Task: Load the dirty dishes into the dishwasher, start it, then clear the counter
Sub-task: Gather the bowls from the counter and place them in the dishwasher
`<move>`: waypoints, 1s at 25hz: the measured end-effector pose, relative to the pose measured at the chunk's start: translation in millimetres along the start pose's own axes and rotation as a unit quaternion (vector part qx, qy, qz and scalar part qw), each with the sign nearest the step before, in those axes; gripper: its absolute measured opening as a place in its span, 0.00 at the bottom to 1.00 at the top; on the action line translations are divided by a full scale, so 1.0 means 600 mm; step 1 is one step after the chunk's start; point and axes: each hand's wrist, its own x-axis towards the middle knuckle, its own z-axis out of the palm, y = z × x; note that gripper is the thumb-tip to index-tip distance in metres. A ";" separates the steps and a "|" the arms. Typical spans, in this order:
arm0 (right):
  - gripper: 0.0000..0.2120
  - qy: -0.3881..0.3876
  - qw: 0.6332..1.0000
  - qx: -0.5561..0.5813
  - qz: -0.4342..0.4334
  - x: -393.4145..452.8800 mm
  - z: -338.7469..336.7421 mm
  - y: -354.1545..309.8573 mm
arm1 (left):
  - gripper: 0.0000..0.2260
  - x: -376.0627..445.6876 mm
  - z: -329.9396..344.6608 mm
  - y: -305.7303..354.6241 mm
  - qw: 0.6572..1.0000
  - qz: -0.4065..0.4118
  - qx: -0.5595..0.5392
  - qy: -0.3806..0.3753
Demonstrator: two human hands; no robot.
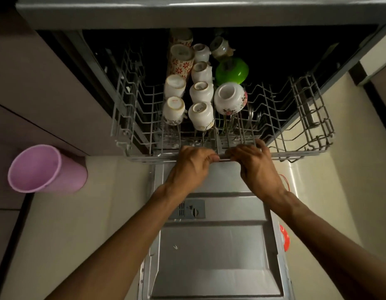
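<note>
Below the worktop (187, 9), our left hand (188, 167) and right hand (258, 167), arms outstretched, both grip the upper rack (296, 118) front rail, fingers curled.

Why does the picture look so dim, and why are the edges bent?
Head view: dim indoor light, the dishwasher cavity nearly black; the wide-angle lens bows the grey counter edge and splays the grey wire rack; soft glare on the steel door; both hands fairly sharp.

Your left hand (191, 167) and right hand (255, 167) grip the front rail of the upper rack (313, 118), pulled out over the open dishwasher door (211, 245). Rack holds upturned white cups (200, 114), a floral bowl (230, 98), a green bowl (232, 71). Pink bin (44, 169) on floor, left.
</note>
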 end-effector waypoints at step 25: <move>0.18 -0.066 0.997 -0.034 0.025 0.246 0.011 0.062 | 0.11 0.247 -0.075 -0.053 0.991 -0.053 0.068 -0.101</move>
